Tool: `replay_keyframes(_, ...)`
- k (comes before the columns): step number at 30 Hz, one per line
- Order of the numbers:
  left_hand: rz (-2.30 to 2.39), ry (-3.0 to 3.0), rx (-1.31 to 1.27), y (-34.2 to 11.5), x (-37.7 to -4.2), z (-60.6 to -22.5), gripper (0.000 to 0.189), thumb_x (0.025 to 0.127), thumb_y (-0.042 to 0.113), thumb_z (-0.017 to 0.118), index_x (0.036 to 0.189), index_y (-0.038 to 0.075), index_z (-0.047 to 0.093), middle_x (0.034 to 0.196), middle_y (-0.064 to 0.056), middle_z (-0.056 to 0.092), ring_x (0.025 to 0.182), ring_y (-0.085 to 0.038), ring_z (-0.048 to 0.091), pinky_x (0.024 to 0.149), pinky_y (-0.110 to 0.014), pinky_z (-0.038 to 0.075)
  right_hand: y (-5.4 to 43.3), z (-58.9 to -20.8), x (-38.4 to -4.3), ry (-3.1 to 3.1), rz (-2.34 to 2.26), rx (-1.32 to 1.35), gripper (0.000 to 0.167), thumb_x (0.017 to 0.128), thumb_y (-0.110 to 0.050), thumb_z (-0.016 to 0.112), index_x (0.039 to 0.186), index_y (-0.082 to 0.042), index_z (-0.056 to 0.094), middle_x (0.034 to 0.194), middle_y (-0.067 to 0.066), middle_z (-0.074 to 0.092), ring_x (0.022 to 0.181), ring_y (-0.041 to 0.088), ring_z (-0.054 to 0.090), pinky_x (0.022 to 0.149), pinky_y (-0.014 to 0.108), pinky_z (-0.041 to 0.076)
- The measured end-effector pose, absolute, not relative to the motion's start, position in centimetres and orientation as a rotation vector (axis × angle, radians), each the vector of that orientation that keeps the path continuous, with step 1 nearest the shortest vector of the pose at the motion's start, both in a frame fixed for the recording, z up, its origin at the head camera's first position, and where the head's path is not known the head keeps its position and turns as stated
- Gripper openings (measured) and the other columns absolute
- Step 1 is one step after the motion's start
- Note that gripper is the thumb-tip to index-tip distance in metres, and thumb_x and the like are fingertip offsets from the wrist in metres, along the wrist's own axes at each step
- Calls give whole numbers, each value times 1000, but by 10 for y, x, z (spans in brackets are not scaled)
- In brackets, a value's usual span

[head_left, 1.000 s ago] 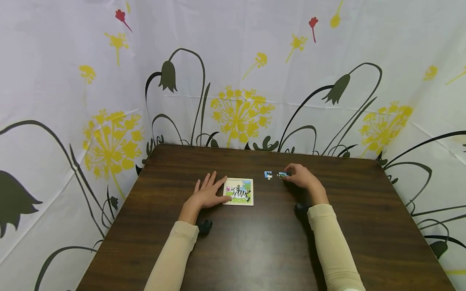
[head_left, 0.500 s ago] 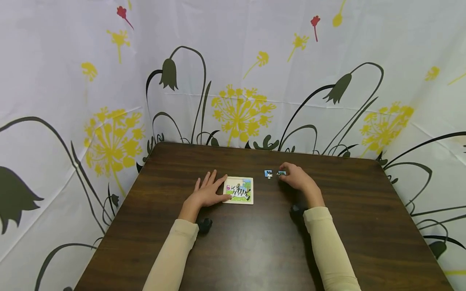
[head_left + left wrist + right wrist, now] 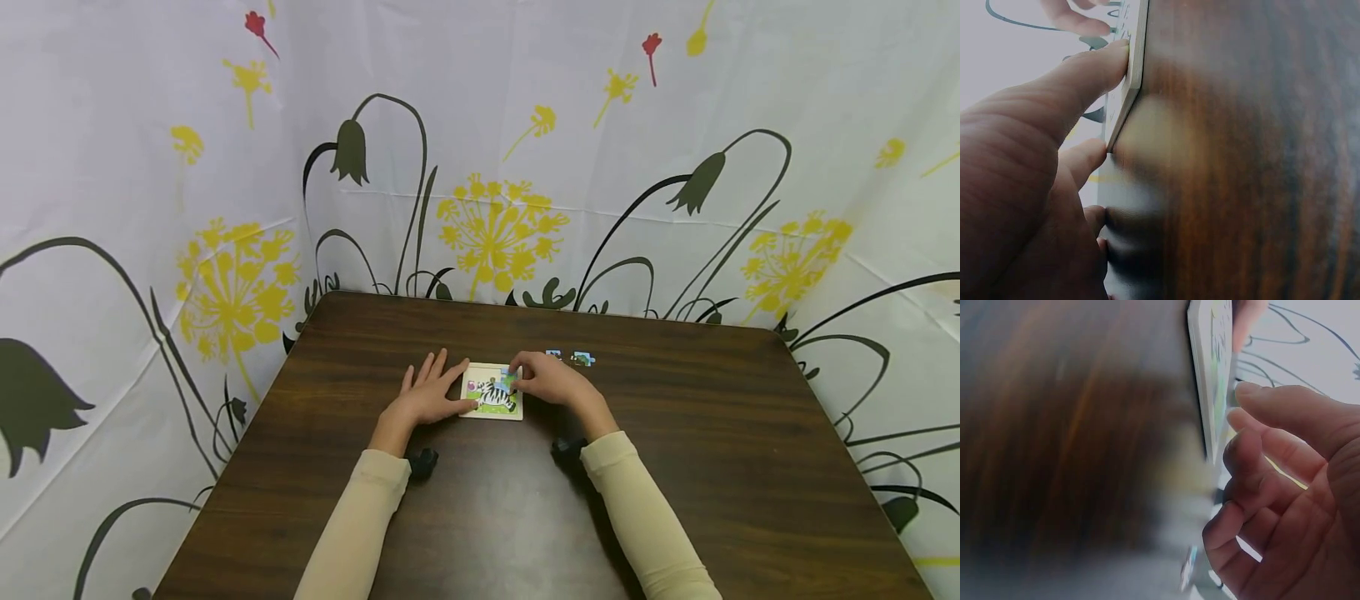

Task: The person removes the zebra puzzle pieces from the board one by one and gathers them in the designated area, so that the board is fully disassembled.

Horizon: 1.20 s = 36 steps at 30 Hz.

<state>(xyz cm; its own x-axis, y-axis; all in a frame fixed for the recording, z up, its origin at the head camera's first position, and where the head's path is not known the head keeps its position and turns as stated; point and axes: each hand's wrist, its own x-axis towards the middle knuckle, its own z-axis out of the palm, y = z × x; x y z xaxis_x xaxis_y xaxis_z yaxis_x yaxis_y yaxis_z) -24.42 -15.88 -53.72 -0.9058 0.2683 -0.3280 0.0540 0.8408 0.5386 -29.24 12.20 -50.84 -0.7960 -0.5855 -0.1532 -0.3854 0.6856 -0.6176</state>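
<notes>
A small wooden jigsaw puzzle with a zebra picture (image 3: 495,397) lies flat on the table. My left hand (image 3: 422,406) is spread at its left side; the thumb rests on the near-left part and the index finger touches the far-left corner. In the left wrist view the thumb presses the edge of the puzzle (image 3: 1137,56). My right hand (image 3: 553,382) is at the puzzle's far-right corner, thumb and fingers bent over a blue part of the picture. In the right wrist view nothing shows between its fingertips. Two loose puzzle pieces lie beyond it: one in full view (image 3: 582,358), one partly hidden.
The dark brown wooden table (image 3: 495,517) extends around both arms. A white curtain with flower prints (image 3: 480,125) hangs behind the table's far edge. Black wrist cameras (image 3: 422,465) sit at both wrists.
My right hand has moved left from the loose pieces to the puzzle's far-right corner; both loose pieces stay on the table. My left hand has kept its place on the puzzle.
</notes>
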Motion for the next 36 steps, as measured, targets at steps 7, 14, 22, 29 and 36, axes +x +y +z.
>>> replay_keyframes(7,740,2622,245,-158,-246,-538,95,99,67,64,174,35,16,182,-6,-13,169,-33,-17,131,-64,-17,108,-510,-293,2556,-793,-744,21,103,-22,75,121,-11,72,92,4,69,75,16,58,71,32,50)
replay_keyframes(14,744,2630,241,-160,-246,-537,95,98,67,65,174,35,18,183,-7,-12,169,-33,-16,131,-64,-17,98,-507,-296,2533,-770,-721,17,101,-19,75,114,-9,69,94,5,71,78,16,61,72,30,51)
replay_keyframes(22,745,2636,244,-161,-244,-538,94,99,66,65,174,34,18,183,-8,-11,169,-34,-16,131,-65,-16,92,-506,-299,2482,-780,-685,16,101,-15,74,112,-7,66,95,7,67,80,17,59,72,29,48)
replay_keyframes(29,726,2641,248,-160,-243,-539,94,99,67,64,174,35,16,183,-7,-12,169,-33,-16,131,-65,-16,94,-512,-298,2540,-768,-697,9,104,-16,71,110,-10,67,93,4,65,77,17,57,71,30,46)
replay_keyframes(36,695,2641,257,-161,-247,-543,95,99,69,62,174,37,14,182,-6,-13,169,-32,-16,132,-65,-16,93,-512,-299,2590,-763,-666,7,105,-19,70,107,-13,70,90,2,66,74,17,57,67,30,46)
